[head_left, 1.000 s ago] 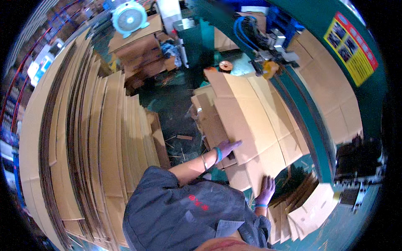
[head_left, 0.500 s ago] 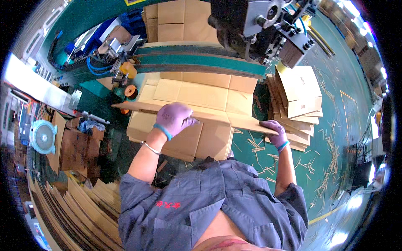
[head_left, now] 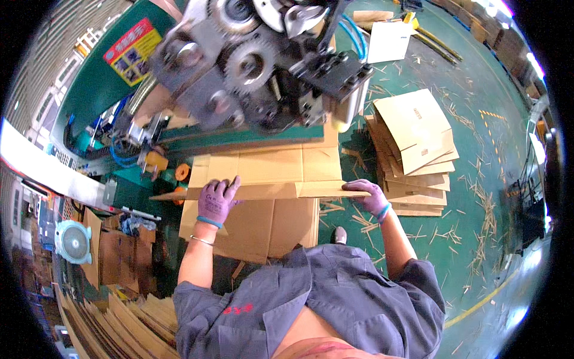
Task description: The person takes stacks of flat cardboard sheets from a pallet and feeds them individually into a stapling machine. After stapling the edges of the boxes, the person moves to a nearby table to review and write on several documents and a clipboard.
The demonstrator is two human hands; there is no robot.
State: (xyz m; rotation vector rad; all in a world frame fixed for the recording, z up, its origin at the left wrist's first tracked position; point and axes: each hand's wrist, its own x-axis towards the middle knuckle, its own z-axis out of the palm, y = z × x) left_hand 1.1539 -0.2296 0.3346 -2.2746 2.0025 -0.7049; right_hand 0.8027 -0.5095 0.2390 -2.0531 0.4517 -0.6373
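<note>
We press our left hand (head_left: 216, 200) flat and grasp with our right hand (head_left: 372, 197) the flat brown cardboard sheet (head_left: 269, 175), already partly under the grey geared machine (head_left: 263, 66), not fully fed.

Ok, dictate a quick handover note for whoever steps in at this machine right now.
Left hand: gloved, flat on the near edge of the top cardboard sheet.
Right hand: gloved, at the sheet's right corner.
The sheet lies in front of the machine, over another sheet below.
Done: a stack of boxes lies on the floor to the right.
Left: more sheets stand at lower left.
</note>
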